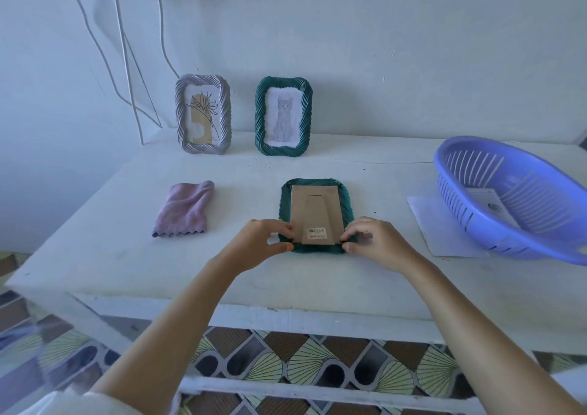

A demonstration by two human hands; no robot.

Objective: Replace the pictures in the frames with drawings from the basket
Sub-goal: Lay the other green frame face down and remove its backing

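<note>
While face-down — frame [317, 206] between both hands [262, 240] [376, 243]

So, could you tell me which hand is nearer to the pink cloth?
Left. The left hand sits just right of the pink cloth, on the face-down frame; the right hand is across that frame.

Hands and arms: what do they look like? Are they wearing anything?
The left hand and right hand are bare: no gloves, rings or watch that I can see. Both forearms are uncovered too. A bit of pale cloth, probably a sleeve, shows at the bottom left corner.
</note>
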